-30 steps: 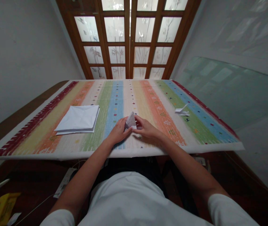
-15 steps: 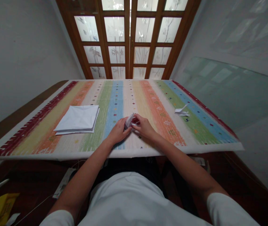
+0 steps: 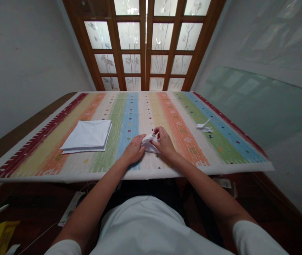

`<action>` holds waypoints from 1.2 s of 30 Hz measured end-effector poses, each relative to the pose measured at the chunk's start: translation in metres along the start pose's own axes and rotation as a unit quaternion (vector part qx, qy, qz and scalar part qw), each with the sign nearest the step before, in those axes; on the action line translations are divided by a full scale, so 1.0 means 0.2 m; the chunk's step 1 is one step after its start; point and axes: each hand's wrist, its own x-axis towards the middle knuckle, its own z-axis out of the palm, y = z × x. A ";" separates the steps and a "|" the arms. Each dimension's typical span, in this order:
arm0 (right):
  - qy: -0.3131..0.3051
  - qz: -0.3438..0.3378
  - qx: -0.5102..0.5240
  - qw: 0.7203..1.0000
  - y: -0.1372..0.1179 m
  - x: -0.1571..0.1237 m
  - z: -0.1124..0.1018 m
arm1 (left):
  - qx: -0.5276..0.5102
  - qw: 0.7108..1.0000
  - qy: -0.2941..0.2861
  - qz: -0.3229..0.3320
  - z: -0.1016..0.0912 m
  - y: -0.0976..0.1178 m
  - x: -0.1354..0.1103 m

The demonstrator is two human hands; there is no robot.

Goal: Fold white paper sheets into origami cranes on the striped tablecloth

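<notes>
A small piece of folded white paper [image 3: 148, 142] is between my two hands, close to the table's front edge. My left hand [image 3: 135, 148] is closed on its left side, the thumb and fingers pinching the paper. My right hand [image 3: 164, 143] grips the right side, with thumb and index finger pinched at its upper corner. Part of the paper is hidden behind the fingers. To the left lies a stack of white paper squares [image 3: 87, 135], with crease lines on the top sheet. Off to the right stands a folded white paper crane [image 3: 204, 126].
A striped, multicoloured cloth [image 3: 132, 113] covers the table. Beyond its far edge is a wooden door with glass panes [image 3: 144, 46]. A glass panel [image 3: 259, 95] leans on the right wall. On the floor at lower left are a yellow bag [image 3: 0, 235] and a power strip [image 3: 71, 209].
The folded paper has turned from upright to flatter, showing more of its white surface. My right hand has shifted slightly to the right, its fingers now at the upper corner.
</notes>
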 end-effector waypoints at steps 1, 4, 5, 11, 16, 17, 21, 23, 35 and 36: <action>0.003 -0.008 -0.003 1.000 0.00 0.00 0.00 | 0.002 1.000 -0.002 0.002 0.00 0.01 0.00; -0.012 -0.060 -0.015 0.998 -0.01 0.00 -0.01 | 0.013 1.000 -0.002 0.006 -0.01 0.03 0.01; -0.020 -0.081 -0.017 0.996 -0.02 0.00 -0.01 | 0.016 1.000 -0.001 0.007 -0.01 0.03 0.01; 0.049 -0.067 0.034 0.996 -0.08 -0.04 -0.06 | 0.021 1.000 0.008 -0.006 0.00 0.01 0.01; 0.028 0.019 0.125 0.992 -0.14 -0.07 -0.07 | 0.021 1.000 0.003 -0.002 0.00 0.00 0.01; 0.007 0.026 0.141 0.990 -0.15 -0.07 -0.07 | 0.021 1.000 0.000 0.002 0.00 0.00 0.01; -0.016 0.047 0.173 0.984 -0.17 -0.05 -0.06 | 0.024 1.000 -0.002 0.002 0.00 0.02 0.01; -0.019 0.056 0.196 0.979 -0.16 -0.05 -0.05 | 0.030 1.000 -0.007 -0.001 0.00 0.03 0.01; 0.045 0.014 0.229 0.972 -0.08 -0.07 -0.04 | 0.090 0.994 -0.054 -0.019 -0.03 0.09 0.00; 0.054 -0.001 0.229 0.972 -0.07 -0.07 -0.03 | 0.093 0.994 -0.058 -0.021 -0.04 0.10 0.00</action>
